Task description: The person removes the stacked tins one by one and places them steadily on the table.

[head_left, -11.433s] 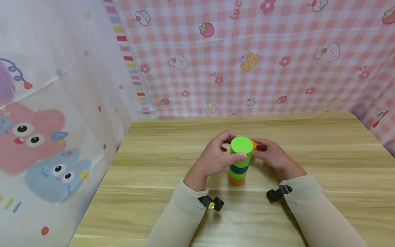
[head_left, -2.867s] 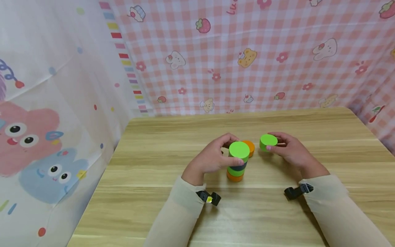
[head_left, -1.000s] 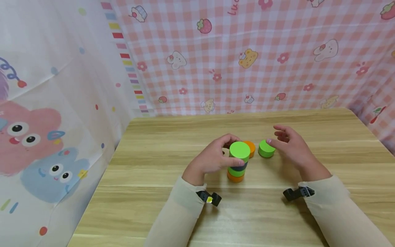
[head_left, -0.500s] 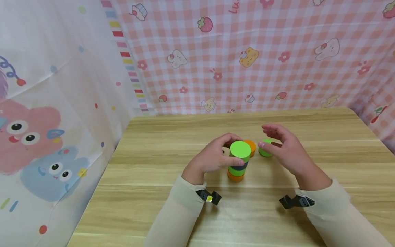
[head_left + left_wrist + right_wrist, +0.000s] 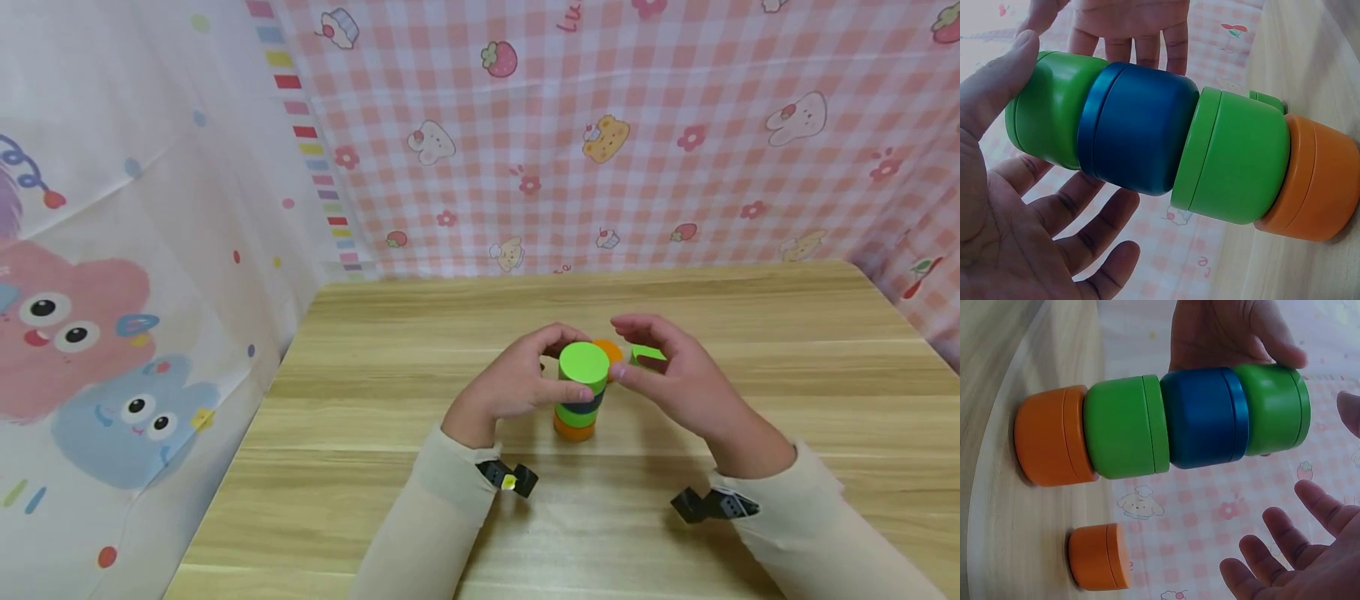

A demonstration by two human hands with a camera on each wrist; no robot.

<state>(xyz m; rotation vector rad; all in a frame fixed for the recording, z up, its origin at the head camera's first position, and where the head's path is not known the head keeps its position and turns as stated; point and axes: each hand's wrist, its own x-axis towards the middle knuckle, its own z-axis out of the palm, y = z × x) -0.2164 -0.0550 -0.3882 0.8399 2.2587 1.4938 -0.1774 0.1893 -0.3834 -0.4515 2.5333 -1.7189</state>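
Note:
Small round lidded jars stand in an upright stack: an orange jar at the bottom, then a green jar, a blue jar and a top green jar. My left hand holds the top green jar, thumb on the near side and fingers behind. Just right of the stack is my right hand, fingers spread and apart from the jars in the right wrist view. A loose orange jar stands behind the stack. Another green jar is partly hidden behind my right hand.
The jars stand on a wood-grain table. A pink checked cloth hangs along its back edge, and a white printed curtain borders the left side.
Earlier my right hand held a green jar; it has put it on the table beside the loose orange jar and let go. Since then it has moved left towards the stack. My left hand stays put.

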